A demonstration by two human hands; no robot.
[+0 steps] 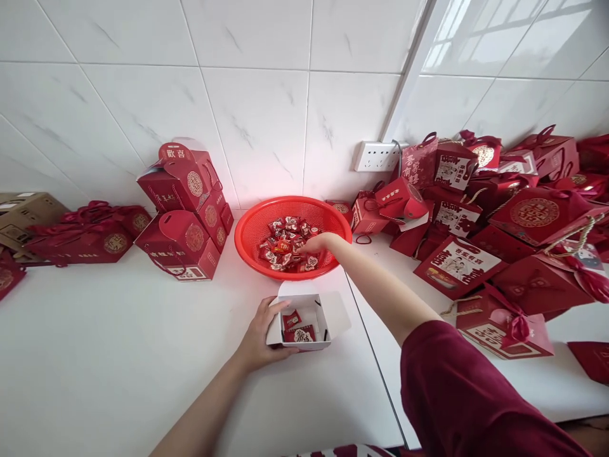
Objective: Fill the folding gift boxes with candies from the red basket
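Though right hand (318,243), hold unclear, among basket's (246,236) packets (281,247), left hand (258,337) around part-filled box (311,311).

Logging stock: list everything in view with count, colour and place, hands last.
Basket: 1, red, mid-table by the wall
Wrapped pieces: many, red and white, in basket
Open box: 1, white inside, before the basket
Packets: 2 visible, red, in the open box
Stacked boxes: several, red, left of the basket
Ribboned boxes: several, red, farther left
Carton: 1, brown, left edge
Box pile: uncountable, red, right side
Socket strip: 1, white, wall
Cable: 1, grey, at socket strip
Tiles: many, white, wall
Table surface: 1, white, beneath the boxes
Striped cloth: 1, red-white, bottom edge
Sleeve: 1, dark red, right arm
Left hand: 1, bare, holding open box
Right hand: 1, bare, in basket
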